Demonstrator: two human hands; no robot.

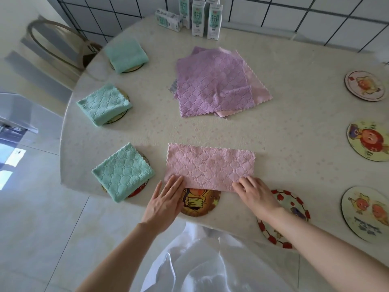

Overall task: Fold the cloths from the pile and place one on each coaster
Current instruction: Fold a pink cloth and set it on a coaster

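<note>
A pink cloth (pixel 210 165), folded into a long rectangle, lies at the table's near edge. My left hand (pixel 166 199) presses flat on its near left corner with straight fingers. My right hand (pixel 255 193) rests on its near right corner, fingers slightly bent on the edge. Under the cloth's near edge a lightbulb coaster (pixel 200 204) peeks out, and a red-bordered coaster (pixel 294 207) lies under my right wrist. The pile of purple and pink cloths (pixel 212 85) sits mid-table. Three folded green cloths (pixel 124 171) (pixel 105 104) (pixel 126 53) each cover a coaster on the left.
Three bare picture coasters (pixel 365 85) (pixel 368 141) (pixel 366 213) line the right side. Milk cartons (pixel 214 22) stand at the far edge by the tiled wall. A chair (pixel 54 43) stands at the far left. The round table's edge (pixel 63 165) runs close to the green cloths.
</note>
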